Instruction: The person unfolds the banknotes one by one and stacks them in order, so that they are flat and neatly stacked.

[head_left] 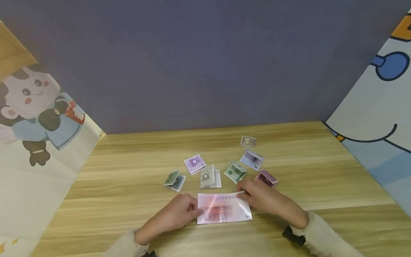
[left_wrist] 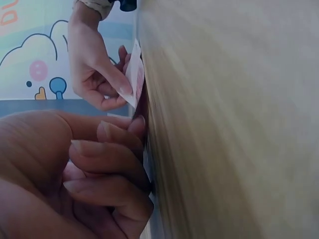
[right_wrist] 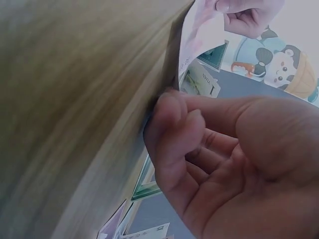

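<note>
Pinch on both sides: left hand point(head_left: 176, 213) has the left edge of the pink note point(head_left: 221, 211) between thumb and fingers, right hand point(head_left: 257, 194) nips the far edge close to its right corner; note sits on the near part of the table point(head_left: 112, 200), between the hands, long side running left to right, with the pale folded note point(head_left: 207, 176) and green folded note point(head_left: 236, 172) just beyond on the far side. For a clean hold I'd go light pressure, thumbs flat, equal pull both ways; the grips don't line up (left partway along its edge, right up at the far corner), so uneven tension would likely skew or buckle the sheet. Thin and shiny, probably creases if squeezed. Mind the right knuckles, maroon folded note point(head_left: 267, 178) is right beside them and easy to nudge. Views: head gives layout and print, but glare washes out part of the face and lift is hard to judge. Left wrist shows the right thumb laid over the sheet and the sheet tilted up off the wood; right wrist shows it bowing toward the left hand. Only head gets the whole spread of folded notes
</note>
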Tool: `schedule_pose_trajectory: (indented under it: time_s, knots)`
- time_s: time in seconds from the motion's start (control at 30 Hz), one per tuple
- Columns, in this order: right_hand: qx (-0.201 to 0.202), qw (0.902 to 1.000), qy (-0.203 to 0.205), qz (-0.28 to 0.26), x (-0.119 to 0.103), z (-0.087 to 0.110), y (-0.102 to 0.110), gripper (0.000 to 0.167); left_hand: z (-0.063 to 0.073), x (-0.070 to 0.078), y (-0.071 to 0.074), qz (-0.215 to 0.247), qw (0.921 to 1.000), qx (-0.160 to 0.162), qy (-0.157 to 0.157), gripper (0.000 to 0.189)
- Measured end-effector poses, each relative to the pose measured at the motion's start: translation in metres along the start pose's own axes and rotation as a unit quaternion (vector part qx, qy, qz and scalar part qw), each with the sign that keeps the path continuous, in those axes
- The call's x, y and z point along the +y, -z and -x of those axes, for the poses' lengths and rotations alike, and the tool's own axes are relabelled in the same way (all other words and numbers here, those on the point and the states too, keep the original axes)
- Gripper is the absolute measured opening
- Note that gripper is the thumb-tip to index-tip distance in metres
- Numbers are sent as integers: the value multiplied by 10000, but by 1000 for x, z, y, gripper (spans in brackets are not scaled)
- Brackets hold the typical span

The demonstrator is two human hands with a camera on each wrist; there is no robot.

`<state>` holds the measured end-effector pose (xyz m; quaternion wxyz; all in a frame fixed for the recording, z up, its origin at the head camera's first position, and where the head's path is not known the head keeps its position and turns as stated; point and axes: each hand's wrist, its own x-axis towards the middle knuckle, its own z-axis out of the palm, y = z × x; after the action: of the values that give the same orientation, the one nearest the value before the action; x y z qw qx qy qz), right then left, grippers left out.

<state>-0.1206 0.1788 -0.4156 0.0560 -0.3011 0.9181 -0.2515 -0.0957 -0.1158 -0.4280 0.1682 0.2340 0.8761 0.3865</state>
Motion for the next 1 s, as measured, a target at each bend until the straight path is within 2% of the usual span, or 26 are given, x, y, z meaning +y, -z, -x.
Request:
schedule_pose_trajectory:
  time_s: [0.23, 0.43, 0.57, 0.7, 0.77, 0.87, 0.93, 1.0]
  knots:
    - [195, 9995, 93, 223, -3, 1, -4, 10, 0, 1, -3, -384, 9992, 132, 30, 39]
    - [257, 9991, 73, 333, -8, 4, -3, 11, 1, 2, -3, -488, 9987, 130, 23, 41]
    - [422, 9952, 43, 886, -16, 8, -5, 19, 2, 3, -2, -500, 9986, 146, 10, 41]
    - [595, 9864, 240, 1511, -26, 12, -10, 24, 2, 4, -2, -479, 9987, 188, -46, 42]
    - [468, 9884, 408, 1385, -30, 13, -12, 23, 2, 4, -2, -460, 9987, 198, -66, 42]
    - [-169, 9961, 601, 621, -33, 12, -15, 20, 1, 3, -3, -443, 9989, 173, -47, 42]
    - [-622, 9964, 574, 54, -34, 12, -17, 20, 0, 3, -3, -448, 9989, 139, -2, 42]
    - [-886, 9943, 521, -283, -35, 12, -18, 20, 0, 2, -3, -452, 9989, 118, 17, 42]
